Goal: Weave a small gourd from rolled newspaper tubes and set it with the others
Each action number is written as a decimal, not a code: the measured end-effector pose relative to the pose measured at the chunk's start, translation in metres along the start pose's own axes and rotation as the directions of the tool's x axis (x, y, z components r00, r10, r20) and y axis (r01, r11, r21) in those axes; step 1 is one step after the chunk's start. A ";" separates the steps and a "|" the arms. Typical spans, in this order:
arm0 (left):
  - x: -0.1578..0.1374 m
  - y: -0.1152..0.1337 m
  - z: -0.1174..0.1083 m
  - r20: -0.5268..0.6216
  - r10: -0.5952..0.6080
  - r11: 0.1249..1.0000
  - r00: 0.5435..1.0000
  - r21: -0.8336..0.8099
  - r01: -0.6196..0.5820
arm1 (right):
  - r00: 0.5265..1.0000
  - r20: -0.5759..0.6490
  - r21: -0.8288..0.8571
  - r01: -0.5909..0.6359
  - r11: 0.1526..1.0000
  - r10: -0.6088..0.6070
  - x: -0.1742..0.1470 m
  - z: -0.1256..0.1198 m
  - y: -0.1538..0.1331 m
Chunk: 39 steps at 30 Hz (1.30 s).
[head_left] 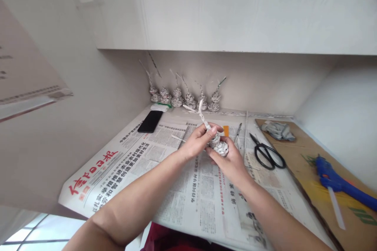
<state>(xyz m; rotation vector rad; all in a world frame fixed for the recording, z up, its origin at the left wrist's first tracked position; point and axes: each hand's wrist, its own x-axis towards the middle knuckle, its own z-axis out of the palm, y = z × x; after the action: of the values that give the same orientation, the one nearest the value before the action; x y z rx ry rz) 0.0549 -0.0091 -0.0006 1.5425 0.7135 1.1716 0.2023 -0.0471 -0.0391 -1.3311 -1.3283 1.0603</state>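
Between my two hands is a small gourd woven from rolled newspaper strips (220,149), held above the newspaper-covered desk. My left hand (200,139) pinches its upper part, where a twisted paper stem (204,119) rises and splits into two loose ends. Around the rounded lower body wraps my right hand (229,159), fingers closed on it. Another thin paper strip (178,138) sticks out to the left, past my left hand. Parts of the gourd are hidden by my fingers.
Several similar woven gourds (177,98) line the back wall. A black phone (150,121) lies left on the newspaper (123,168). To the right are black-handled scissors (267,155), cardboard (309,164), a crumpled grey cloth (278,130) and a blue glue gun (332,178). A shelf (235,11) overhangs the desk.
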 end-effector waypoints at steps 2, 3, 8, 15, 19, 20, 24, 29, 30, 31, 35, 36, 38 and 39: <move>-0.001 0.002 0.002 -0.020 0.031 0.998 0.999 0.053 -0.030 | 0.999 -0.021 -0.035 0.035 0.999 -0.035 0.000 0.000 0.001; -0.002 0.003 0.002 -0.018 0.041 0.996 0.999 0.077 -0.040 | 0.999 -0.021 -0.031 0.043 0.999 -0.044 0.000 0.000 0.002; -0.001 -0.001 0.002 0.031 0.088 0.984 0.996 0.150 -0.091 | 0.998 -0.005 0.012 0.055 0.998 -0.055 0.002 0.003 0.008; 0.001 0.007 -0.003 0.061 0.081 0.989 0.995 0.117 -0.088 | 0.996 0.041 -0.078 0.086 0.993 -0.084 -0.002 0.001 -0.001; 0.000 0.015 -0.006 0.118 0.030 0.997 0.993 0.063 -0.037 | 0.982 0.109 -0.068 0.164 0.984 -0.156 -0.009 0.000 -0.012; 0.000 0.016 -0.007 0.123 0.022 0.998 0.992 0.060 -0.030 | 0.978 0.121 -0.068 0.179 0.982 -0.170 -0.011 0.000 -0.013; 0.002 0.013 -0.009 0.008 -0.015 0.999 1.000 0.038 0.015 | 0.977 0.136 -0.084 0.174 0.981 -0.162 -0.013 0.002 -0.013; 0.008 0.004 -0.013 -0.207 -0.023 1.000 0.978 -0.015 0.020 | 0.977 0.145 0.025 0.155 0.988 -0.157 -0.008 0.004 -0.005; 0.009 0.004 -0.013 -0.209 -0.025 1.000 0.978 -0.023 0.021 | 0.976 0.144 0.051 0.157 0.986 -0.163 -0.007 0.004 -0.005; 0.009 0.004 -0.014 -0.207 -0.030 0.999 0.978 -0.026 0.025 | 0.975 0.144 0.064 0.159 0.985 -0.167 -0.007 0.004 -0.005; 0.007 0.008 -0.013 -0.242 -0.078 0.996 0.967 -0.065 0.064 | 0.969 0.166 -0.041 0.193 0.980 -0.184 -0.011 0.002 -0.011; 0.007 0.009 -0.012 -0.252 -0.088 0.994 0.964 -0.080 0.070 | 0.967 0.173 -0.075 0.204 0.976 -0.189 -0.012 0.002 -0.014; 0.006 0.010 -0.011 -0.254 -0.094 0.992 0.963 -0.109 0.068 | 0.965 0.176 -0.116 0.215 0.970 -0.193 -0.013 0.001 -0.017; 0.006 0.010 -0.011 -0.248 -0.090 0.991 0.965 -0.121 0.061 | 0.967 0.171 -0.124 0.212 0.969 -0.190 -0.014 0.001 -0.017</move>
<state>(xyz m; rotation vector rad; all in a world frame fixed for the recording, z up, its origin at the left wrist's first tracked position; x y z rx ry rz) 0.0461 -0.0027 0.0104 1.2740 0.8522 1.3422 0.1978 -0.0612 -0.0227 -1.2019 -1.6466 0.9611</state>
